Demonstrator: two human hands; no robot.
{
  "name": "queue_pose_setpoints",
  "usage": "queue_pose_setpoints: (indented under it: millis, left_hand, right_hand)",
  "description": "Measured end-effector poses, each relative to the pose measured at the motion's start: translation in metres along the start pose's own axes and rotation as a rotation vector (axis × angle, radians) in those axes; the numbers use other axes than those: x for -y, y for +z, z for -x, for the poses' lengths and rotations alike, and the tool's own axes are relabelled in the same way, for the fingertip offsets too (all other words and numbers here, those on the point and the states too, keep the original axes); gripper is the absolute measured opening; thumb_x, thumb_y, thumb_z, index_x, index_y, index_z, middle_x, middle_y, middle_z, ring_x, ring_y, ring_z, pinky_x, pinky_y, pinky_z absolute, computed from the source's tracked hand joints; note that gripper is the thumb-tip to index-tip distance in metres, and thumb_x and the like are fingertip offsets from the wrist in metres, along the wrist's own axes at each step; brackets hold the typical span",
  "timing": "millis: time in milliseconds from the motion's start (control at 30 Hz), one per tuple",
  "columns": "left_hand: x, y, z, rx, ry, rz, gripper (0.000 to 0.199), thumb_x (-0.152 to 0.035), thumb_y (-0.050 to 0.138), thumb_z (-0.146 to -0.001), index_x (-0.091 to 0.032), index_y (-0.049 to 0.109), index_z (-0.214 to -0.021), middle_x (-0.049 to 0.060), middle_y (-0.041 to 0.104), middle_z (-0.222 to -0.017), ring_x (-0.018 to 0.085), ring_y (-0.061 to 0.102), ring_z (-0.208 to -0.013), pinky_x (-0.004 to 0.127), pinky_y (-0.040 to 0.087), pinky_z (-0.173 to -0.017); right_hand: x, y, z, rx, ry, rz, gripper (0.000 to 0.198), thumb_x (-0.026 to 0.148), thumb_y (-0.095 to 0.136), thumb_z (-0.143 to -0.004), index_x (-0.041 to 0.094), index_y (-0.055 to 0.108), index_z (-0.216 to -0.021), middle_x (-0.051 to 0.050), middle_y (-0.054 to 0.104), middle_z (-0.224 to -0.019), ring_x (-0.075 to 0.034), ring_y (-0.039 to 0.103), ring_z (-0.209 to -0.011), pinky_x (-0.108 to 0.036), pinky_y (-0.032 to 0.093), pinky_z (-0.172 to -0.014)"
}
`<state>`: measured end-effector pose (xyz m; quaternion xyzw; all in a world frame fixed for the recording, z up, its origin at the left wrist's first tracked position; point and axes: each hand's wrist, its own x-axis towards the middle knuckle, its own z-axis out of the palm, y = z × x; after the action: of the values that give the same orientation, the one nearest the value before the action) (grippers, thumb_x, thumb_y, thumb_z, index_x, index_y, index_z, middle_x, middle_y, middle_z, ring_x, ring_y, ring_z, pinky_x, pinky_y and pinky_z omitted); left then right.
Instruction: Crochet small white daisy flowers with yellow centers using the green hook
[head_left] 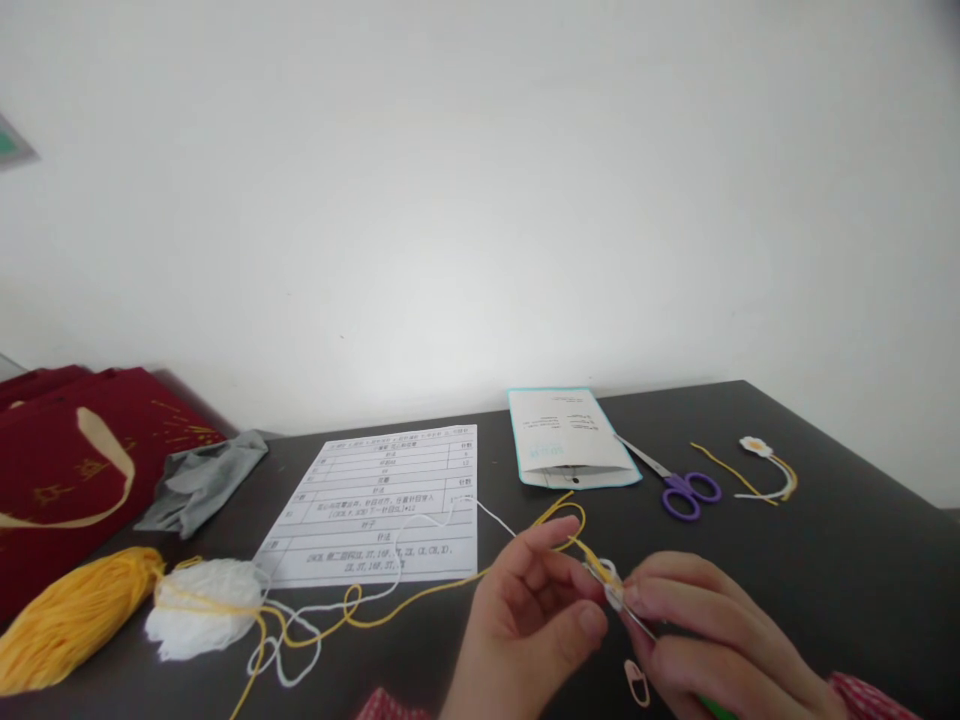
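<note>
Between my two hands is a small crochet piece (613,590) in white and yellow yarn. My left hand (517,620) is curled at its left side, index fingertip against it, thumb a little apart below. White yarn (496,518) runs up to the left fingers, and yellow yarn (581,548) trails from the piece. My right hand (709,630) is closed around a crochet hook (639,626), its metal shaft slanting toward the piece and a bit of green handle (716,709) showing below. The right fingertips touch the piece's edge. Just under the hands lies a pink stitch marker (637,684).
Purple scissors (681,497) lie beside a white pouch (574,440). A finished crochet flower (756,447) rests farther right. Left are a printed sheet (375,510), white yarn (206,610), a yellow skein (82,615), a grey bag (202,490) and a red bag (82,470).
</note>
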<state>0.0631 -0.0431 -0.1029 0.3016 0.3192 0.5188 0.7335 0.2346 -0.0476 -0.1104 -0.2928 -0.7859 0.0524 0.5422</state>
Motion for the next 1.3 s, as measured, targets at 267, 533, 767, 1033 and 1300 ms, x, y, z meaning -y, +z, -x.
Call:
queue_pose_setpoints:
  millis: [267,533,767,1033,1300]
  left_hand:
    - [0.001,-0.001,-0.006,-0.024,-0.053,0.031,0.045,-0.021,0.097,-0.053,-0.024,0.08,-0.094,-0.003,0.074,-0.079,0.007,0.065,-0.073,0.021,0.048,-0.074]
    - [0.005,-0.004,-0.011,-0.057,-0.067,-0.024,0.027,-0.025,0.097,-0.053,-0.023,0.08,-0.074,-0.004,0.074,-0.071,0.009,0.064,-0.069,0.023,0.05,-0.075]
    - [0.004,-0.005,-0.013,-0.068,-0.116,-0.037,0.027,-0.029,0.097,-0.053,-0.02,0.08,-0.072,0.0,0.074,-0.07,0.008,0.061,-0.063,0.02,0.046,-0.062]
    - [0.001,-0.005,-0.013,-0.051,-0.153,-0.085,0.024,-0.027,0.094,-0.058,-0.016,0.078,-0.072,0.001,0.071,-0.069,0.009,0.059,-0.063,0.019,0.041,-0.057]
    - [0.018,-0.015,-0.023,-0.016,-0.135,-0.053,0.049,-0.031,0.097,-0.046,-0.017,0.076,-0.088,-0.006,0.063,-0.059,0.005,0.05,-0.052,0.021,0.038,-0.056]
  right_hand:
    - [0.001,0.002,-0.011,0.009,-0.002,-0.084,0.021,0.004,0.065,-0.083,0.023,0.066,-0.076,-0.006,0.076,-0.074,-0.021,0.074,-0.066,-0.025,0.063,-0.057]
    - [0.006,0.013,0.0,-0.057,0.374,-0.306,0.02,0.01,0.066,-0.085,0.027,0.058,-0.077,0.0,0.068,-0.083,-0.016,0.072,-0.069,-0.024,0.06,-0.065]
    - [0.001,0.015,0.013,-0.106,0.563,-0.6,0.044,0.059,0.044,-0.097,0.029,0.075,-0.09,-0.006,0.065,-0.087,-0.022,0.067,-0.081,-0.031,0.056,-0.072]
    - [-0.006,0.026,0.01,-0.055,0.884,-0.935,0.051,0.063,0.046,-0.094,0.023,0.069,-0.074,-0.002,0.052,-0.072,-0.02,0.057,-0.069,-0.034,0.05,-0.068]
    - [-0.014,0.028,0.015,-0.082,0.948,-0.882,0.017,0.031,0.08,-0.08,0.024,0.067,-0.072,0.0,0.06,-0.079,-0.017,0.058,-0.078,-0.025,0.051,-0.072]
